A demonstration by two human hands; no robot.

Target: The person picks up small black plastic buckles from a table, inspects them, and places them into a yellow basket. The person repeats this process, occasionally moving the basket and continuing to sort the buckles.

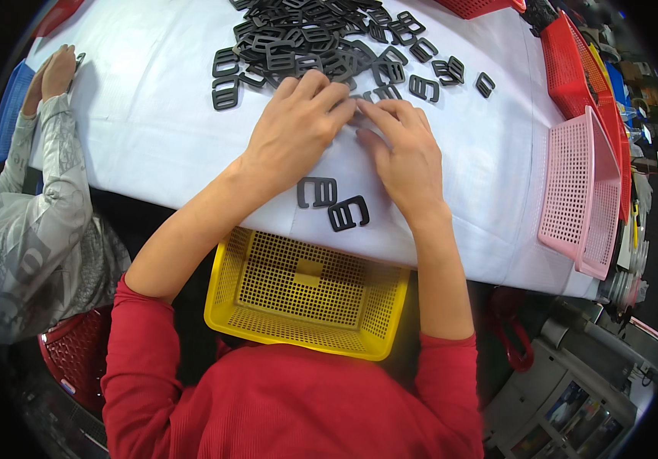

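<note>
A heap of black plastic slider buckles (298, 38) lies on the white-covered table. My left hand (298, 126) is at the heap's near edge with its fingers bent down among the buckles. Its fingertips are hidden, so what they hold cannot be made out. Close beside it is my right hand (405, 149), its index finger reaching to the left fingertips. The right thumb stands apart from that finger, with no buckle visible between them. Nearer me, below both hands, lie two separate buckles, one greyish (329, 193) and one black (338, 217), almost touching.
A yellow perforated basket (218, 306) sits below the table's front edge, against my body. To the right stand a pink basket (604, 183) and red baskets (562, 69). At the left, another person's hands (53, 76) rest near a blue basket (8, 115).
</note>
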